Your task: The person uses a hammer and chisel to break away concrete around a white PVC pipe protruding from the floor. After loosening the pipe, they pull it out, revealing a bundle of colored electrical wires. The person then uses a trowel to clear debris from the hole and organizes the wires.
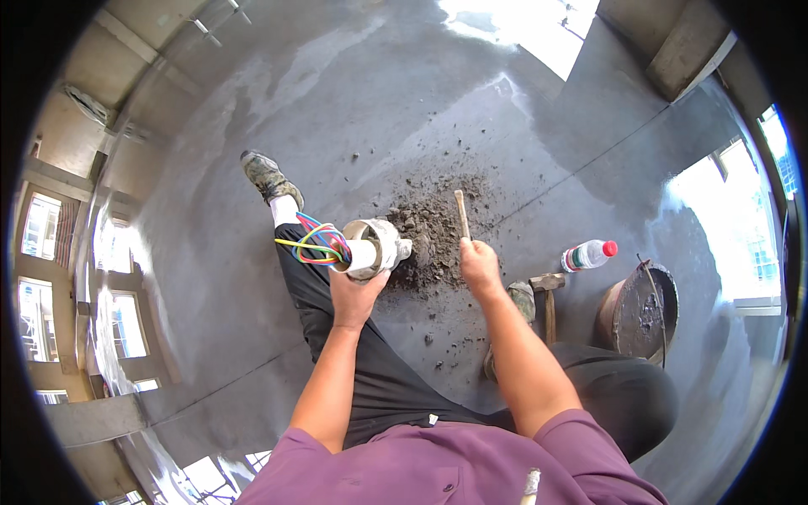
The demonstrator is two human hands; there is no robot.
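My left hand is closed around a short white plastic pipe piece with a wider, dirt-smeared ring round it. Out of its left end comes a bunch of coloured wires, yellow, green, red and blue. My right hand grips the near end of a thin, light brown stick, which looks wooden and points away from me. Between the two hands, a heap of crumbled dark dirt lies on the floor. The pipe piece is at the heap's left edge, and the stick is over its right side.
Right of my right forearm lies a hammer with a wooden handle. Beyond it are a clear bottle with a red cap and a dirty bucket with a thin rod across it. My outstretched left leg flanks the heap on smooth grey concrete.
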